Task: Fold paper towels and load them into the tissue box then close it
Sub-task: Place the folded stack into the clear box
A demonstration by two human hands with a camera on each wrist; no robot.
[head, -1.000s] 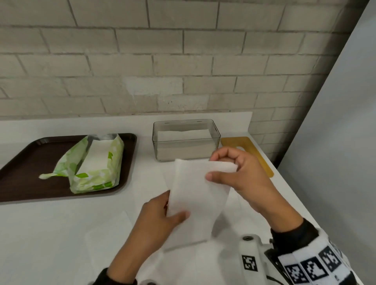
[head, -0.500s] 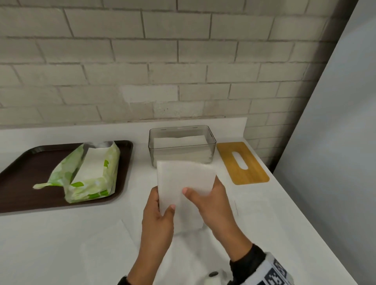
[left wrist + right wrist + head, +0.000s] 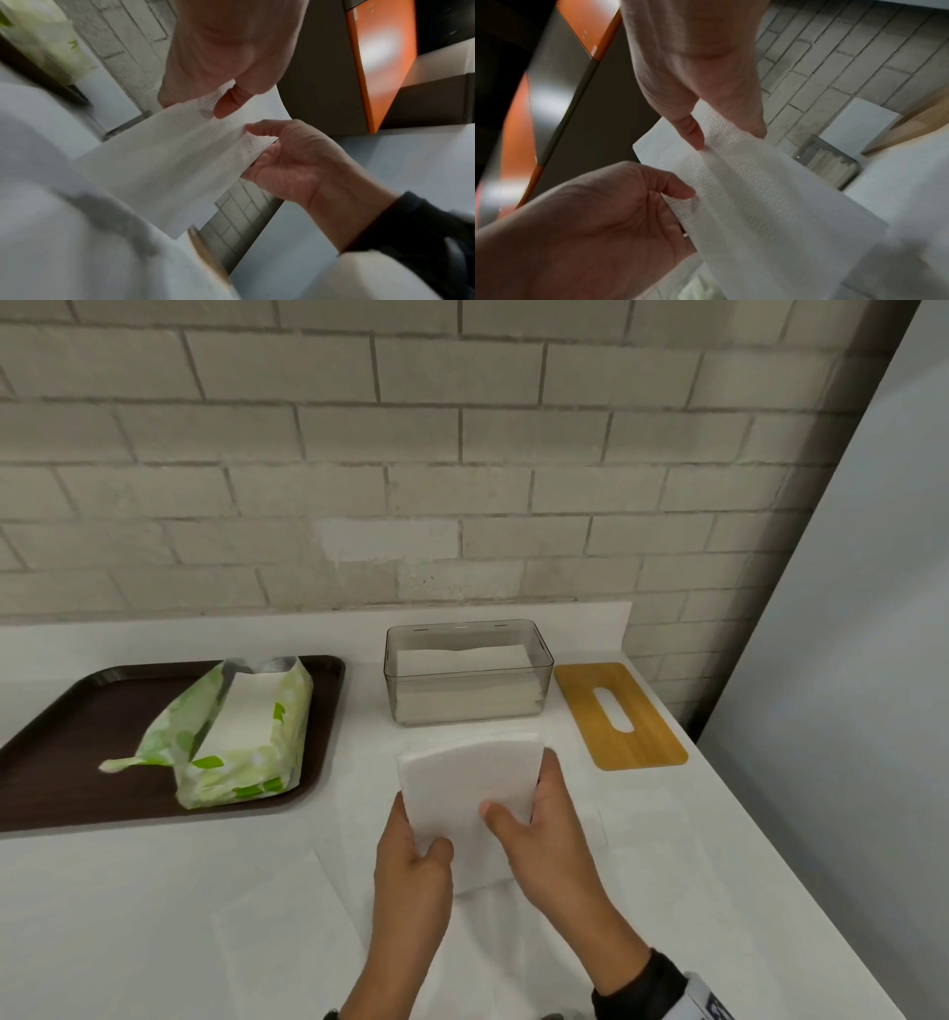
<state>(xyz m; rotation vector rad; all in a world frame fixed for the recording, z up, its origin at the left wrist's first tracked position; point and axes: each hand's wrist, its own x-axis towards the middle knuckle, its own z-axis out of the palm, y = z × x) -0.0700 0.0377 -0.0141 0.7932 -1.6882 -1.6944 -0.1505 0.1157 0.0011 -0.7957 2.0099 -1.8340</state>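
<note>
A pack [image 3: 241, 731] on a tray [image 3: 67, 737] lies left, the lid [image 3: 619, 716] right of the box [image 3: 467, 672]. Our left hand [image 3: 416, 860] and right hand [image 3: 544, 819] pinch a folded white towel [image 3: 470, 783] above the counter [image 3: 128, 916], near the box.

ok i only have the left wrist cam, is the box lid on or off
Observer: Off. The wooden lid lies flat on the counter, just right of the tissue box.
Operator: anything in the box yet
Observer: Yes, a stack of folded towels sits inside, below the rim.
Operator: and where's the supply
Observer: An opened green pack lies on the brown tray, left of the box.
</note>
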